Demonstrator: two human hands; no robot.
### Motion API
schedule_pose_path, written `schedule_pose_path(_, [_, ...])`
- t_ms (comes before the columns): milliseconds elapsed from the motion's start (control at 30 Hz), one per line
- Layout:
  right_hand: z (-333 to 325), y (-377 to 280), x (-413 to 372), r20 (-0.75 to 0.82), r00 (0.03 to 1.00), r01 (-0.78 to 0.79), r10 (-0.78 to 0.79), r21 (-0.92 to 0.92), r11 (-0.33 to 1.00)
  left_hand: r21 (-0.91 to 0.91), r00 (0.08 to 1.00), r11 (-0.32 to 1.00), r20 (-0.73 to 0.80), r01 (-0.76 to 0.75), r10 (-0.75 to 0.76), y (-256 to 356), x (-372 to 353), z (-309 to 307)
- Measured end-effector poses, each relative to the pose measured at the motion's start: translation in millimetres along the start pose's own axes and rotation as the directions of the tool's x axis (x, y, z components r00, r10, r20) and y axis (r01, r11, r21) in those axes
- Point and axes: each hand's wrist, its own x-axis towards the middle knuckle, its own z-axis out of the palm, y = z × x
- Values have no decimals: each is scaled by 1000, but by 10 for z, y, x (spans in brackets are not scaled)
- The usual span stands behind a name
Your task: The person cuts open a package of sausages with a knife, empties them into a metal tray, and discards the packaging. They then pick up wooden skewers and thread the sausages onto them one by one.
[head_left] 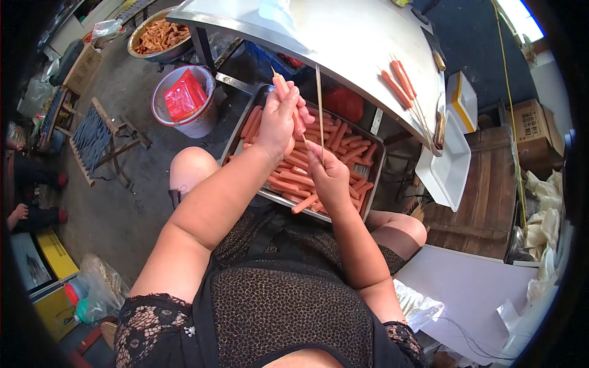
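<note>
My left hand [278, 124] is closed around a pink sausage [281, 84], held upright over the tray. A pointed skewer tip sticks out of the sausage's top end. Just below and to the right, my right hand [331, 179] pinches a thin wooden skewer [319, 98] that rises past its fingers. A second stick runs from those fingers to the sausage's lower end. Under both hands lies a metal tray [381, 161] heaped with loose sausages [297, 178], resting near my knees.
Several skewered sausages [400, 83] lie on the white tabletop [350, 37] beside knives [440, 129]. To the left are a bucket [202, 122] holding a red packet, a bowl of brownish food [161, 38] and a folding stool [95, 138]. A white bin [446, 168] stands right. Another person's hand [19, 213] shows far left.
</note>
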Motion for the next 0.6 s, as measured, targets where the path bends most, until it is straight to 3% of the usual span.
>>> schedule_pose_path(100, [47, 66, -1, 31, 1000, 4, -3, -11, 1000, -83, 993, 996, 119, 19, -9, -49, 16, -97])
schedule_pose_path(233, [101, 7, 22, 31, 998, -56, 55, 29, 998, -80, 994, 997, 104, -24, 32, -75, 36, -86])
schedule_pose_path(300, [110, 72, 48, 29, 997, -81, 78, 126, 989, -58, 993, 998, 117, -12, 19, -83, 36, -95])
schedule_pose_path(400, [96, 80, 86, 16, 996, -85, 84, 119, 989, -12, 993, 1000, 118, 23, -22, -146, 24, -87])
schedule_pose_path(533, [-190, -70, 244, -16, 999, -51, 51, 15, 999, 115, 991, 991, 108, 72, -84, -119, 99, -127])
schedule_pose_path(600, [-554, -310, 410, -200, 966, 106, -163, -266, 958, 428, 978, 903, 203, -38, -55, -80, 194, -195])
